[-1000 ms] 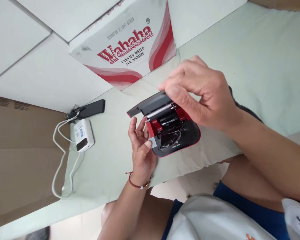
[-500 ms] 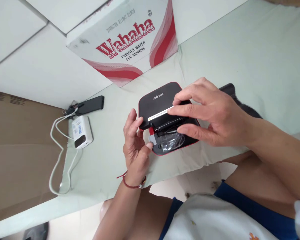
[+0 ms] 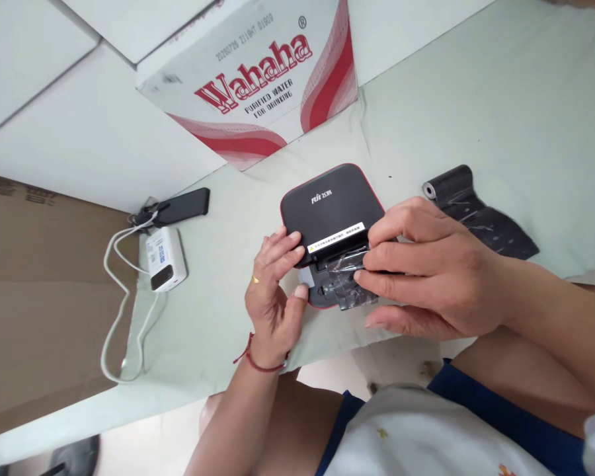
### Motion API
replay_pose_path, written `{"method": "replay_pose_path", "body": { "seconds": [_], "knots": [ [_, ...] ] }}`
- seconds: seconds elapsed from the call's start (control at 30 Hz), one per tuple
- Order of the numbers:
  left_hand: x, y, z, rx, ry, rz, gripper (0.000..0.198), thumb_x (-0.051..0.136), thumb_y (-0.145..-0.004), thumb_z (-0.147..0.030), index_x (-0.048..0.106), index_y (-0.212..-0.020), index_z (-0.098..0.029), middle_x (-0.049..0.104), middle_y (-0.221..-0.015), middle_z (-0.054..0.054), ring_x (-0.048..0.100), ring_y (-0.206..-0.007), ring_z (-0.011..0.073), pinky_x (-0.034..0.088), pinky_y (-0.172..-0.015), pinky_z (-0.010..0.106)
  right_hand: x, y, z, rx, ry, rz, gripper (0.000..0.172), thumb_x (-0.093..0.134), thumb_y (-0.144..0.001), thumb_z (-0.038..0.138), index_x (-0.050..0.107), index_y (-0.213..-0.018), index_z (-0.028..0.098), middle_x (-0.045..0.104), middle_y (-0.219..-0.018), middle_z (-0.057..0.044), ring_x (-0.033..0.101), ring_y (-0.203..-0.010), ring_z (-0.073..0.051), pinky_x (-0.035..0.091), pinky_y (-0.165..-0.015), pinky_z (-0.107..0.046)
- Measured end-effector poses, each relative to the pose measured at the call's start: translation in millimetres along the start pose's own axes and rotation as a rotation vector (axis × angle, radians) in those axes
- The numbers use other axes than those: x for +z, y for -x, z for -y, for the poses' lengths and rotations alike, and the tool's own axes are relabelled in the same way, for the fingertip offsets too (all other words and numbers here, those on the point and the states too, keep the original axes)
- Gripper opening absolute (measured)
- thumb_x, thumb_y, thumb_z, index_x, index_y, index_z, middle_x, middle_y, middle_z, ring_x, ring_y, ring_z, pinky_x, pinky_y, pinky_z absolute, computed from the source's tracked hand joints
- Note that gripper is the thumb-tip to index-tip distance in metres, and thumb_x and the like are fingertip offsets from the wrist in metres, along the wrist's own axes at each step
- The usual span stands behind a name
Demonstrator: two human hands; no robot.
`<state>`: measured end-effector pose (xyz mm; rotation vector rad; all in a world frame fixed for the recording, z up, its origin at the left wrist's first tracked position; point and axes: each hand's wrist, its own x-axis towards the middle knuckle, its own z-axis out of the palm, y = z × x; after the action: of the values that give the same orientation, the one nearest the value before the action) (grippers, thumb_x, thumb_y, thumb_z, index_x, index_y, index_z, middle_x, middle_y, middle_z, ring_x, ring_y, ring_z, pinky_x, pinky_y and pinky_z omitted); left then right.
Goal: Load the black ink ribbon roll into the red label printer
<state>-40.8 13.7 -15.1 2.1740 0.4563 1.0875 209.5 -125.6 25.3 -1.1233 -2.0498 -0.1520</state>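
Observation:
A square black device [image 3: 327, 215] with a red rim lies on the cloth-covered table; its kind is unclear. A white warning label [image 3: 336, 238] crosses its lid, which stands slightly raised. My left hand [image 3: 275, 291] grips its left side, fingers on the lid and thumb on the lower part. Crinkled clear plastic film [image 3: 350, 287] covers the opening at the front and hangs a little past the front edge. My right hand [image 3: 426, 271] has its fingertips closed on the film's right side; part of the opening is hidden behind them.
Right of the device lies a roll of glossy black film [image 3: 449, 184], partly unrolled. On the left are a white power bank [image 3: 166, 258] with a white cable [image 3: 106, 284] and a black phone-like object [image 3: 183, 206]. A Wahaha carton [image 3: 258, 86] stands behind, a brown carton [image 3: 49, 317] at left.
My right hand has moved down from the lid to the clear film, which now reaches past the device's front edge. The black roll has come into fuller view.

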Motion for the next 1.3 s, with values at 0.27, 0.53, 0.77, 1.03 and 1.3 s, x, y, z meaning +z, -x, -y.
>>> {"method": "replay_pose_path", "body": {
  "seconds": [0.27,0.53,0.77,1.03,1.3],
  "knots": [
    [-7.3,-6,-3,0.066,-0.159,0.051,0.032,0.063,-0.107,-0.043,0.080,-0.134,-0.037,0.082,-0.136,0.002,0.070,-0.141,0.0328,0.020,-0.141,0.068,4,-3,0,-0.008,-0.032,-0.023,0.033,0.062,-0.108,0.041,0.075,-0.087,0.020,0.072,-0.092,-0.008,0.058,-0.106,-0.027,0.051,-0.086,-0.047],
    [-4.8,-11,-7,0.073,-0.167,0.058,0.030,0.063,-0.105,-0.030,0.080,-0.129,-0.033,0.083,-0.135,0.004,0.072,-0.138,0.0313,0.039,-0.132,0.064,3,-20,-5,0.037,-0.086,-0.083,0.031,0.064,-0.105,0.033,0.072,-0.078,0.023,0.074,-0.080,-0.006,0.057,-0.089,-0.024,0.051,-0.079,-0.047],
    [-3.8,-13,-5,0.005,0.002,0.041,0.030,0.074,-0.099,-0.024,0.081,-0.127,-0.034,0.083,-0.133,0.003,0.069,-0.140,0.0307,0.051,-0.123,0.060,3,-29,-11,0.235,-0.144,-0.271,0.034,0.054,-0.106,0.017,0.074,-0.080,0.026,0.076,-0.078,-0.006,0.063,-0.079,-0.020,0.052,-0.081,-0.045],
    [1.7,-7,-2,-0.250,0.316,0.020,0.036,0.082,-0.095,-0.036,0.080,-0.131,-0.037,0.067,-0.156,0.004,0.047,-0.163,0.0331,0.040,-0.136,0.055,4,-25,-10,0.226,-0.125,-0.238,0.025,0.057,-0.109,0.021,0.074,-0.091,0.025,0.076,-0.086,-0.001,0.066,-0.086,-0.019,0.055,-0.090,-0.043],
    [10.0,-11,-6,-0.558,0.693,0.005,0.077,0.091,-0.081,-0.035,0.064,-0.152,-0.048,0.049,-0.176,-0.005,0.032,-0.173,0.0328,0.034,-0.141,0.051,9,-24,-22,0.546,-0.201,-0.258,0.024,0.060,-0.111,0.036,0.083,-0.116,0.028,0.084,-0.116,-0.001,0.075,-0.116,-0.021,0.057,-0.107,-0.042]
  ]
}}
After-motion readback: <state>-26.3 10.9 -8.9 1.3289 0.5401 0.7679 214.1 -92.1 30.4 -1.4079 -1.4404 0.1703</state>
